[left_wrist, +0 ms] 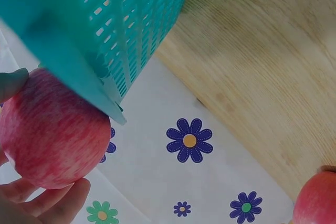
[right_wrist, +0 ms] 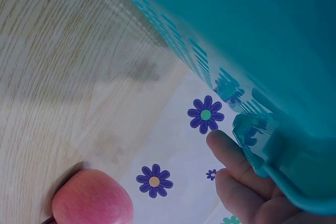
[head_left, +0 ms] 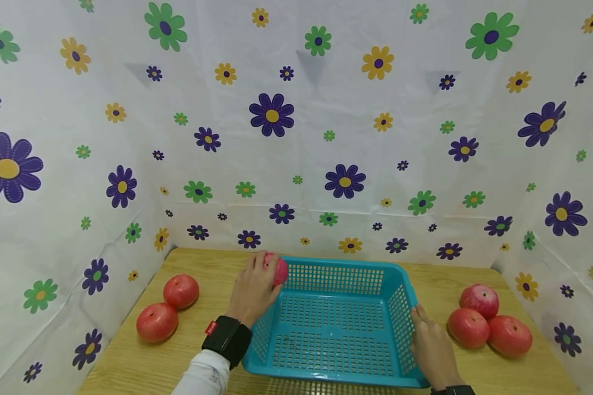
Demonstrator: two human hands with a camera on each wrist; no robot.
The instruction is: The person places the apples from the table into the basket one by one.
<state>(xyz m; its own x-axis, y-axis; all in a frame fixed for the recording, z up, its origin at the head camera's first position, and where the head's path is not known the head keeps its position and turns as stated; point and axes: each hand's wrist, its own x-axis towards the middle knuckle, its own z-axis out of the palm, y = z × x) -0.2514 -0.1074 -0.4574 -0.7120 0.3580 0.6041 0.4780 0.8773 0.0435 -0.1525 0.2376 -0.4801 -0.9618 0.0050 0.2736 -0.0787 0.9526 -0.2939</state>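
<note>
My left hand (head_left: 253, 291) grips a red apple (left_wrist: 55, 129), thumb on one side and fingers curled round the other. In the head view this apple is partly covered by the fingers and overlaps the far left corner of the blue plastic basket (head_left: 326, 375). At the basket's right side, my right hand (head_left: 432, 346) holds the rim. The right wrist view shows its fingers (right_wrist: 239, 166) bent beneath the rim's outer edge, while the thumb is hidden. Inside, the basket's perforated floor is bare.
Two red apples, a nearer one (head_left: 156, 322) and a farther one (head_left: 180, 291), lie on the wooden table (head_left: 128, 362) left of the basket. To its right sit three more apples (head_left: 468, 327) in a cluster. A flower-patterned cloth (head_left: 306, 153) surrounds the table's back and sides.
</note>
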